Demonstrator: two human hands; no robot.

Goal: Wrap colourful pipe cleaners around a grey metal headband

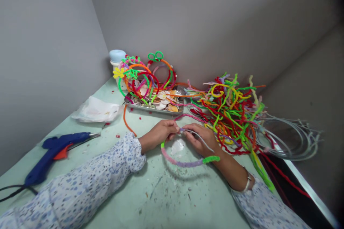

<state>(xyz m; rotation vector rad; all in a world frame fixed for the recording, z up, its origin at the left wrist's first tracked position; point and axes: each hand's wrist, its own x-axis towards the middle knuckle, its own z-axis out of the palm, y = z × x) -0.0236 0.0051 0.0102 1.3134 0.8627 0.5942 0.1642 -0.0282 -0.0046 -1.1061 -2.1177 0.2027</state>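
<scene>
A headband hoop (188, 164) hangs between my hands just above the table. Part of it is wrapped in fuzzy pipe cleaner, in green, pink and purple sections, and one end stretch is bare pale band. My left hand (160, 133) is closed in a pinch on the hoop's upper side. Close beside it, my right hand (200, 136) also grips the hoop, thumb and fingers together near a small purple wrapped bit. The bare band passes over my right fingers. My fingertips partly hide the spot where they hold it.
A blue glue gun (51, 154) lies at left beside a white plastic packet (98, 110). Behind my hands, a metal tray (150, 109) of shells carries several decorated headbands. A tangled pipe cleaner pile (231, 111) and bare hoops (292, 139) are at right.
</scene>
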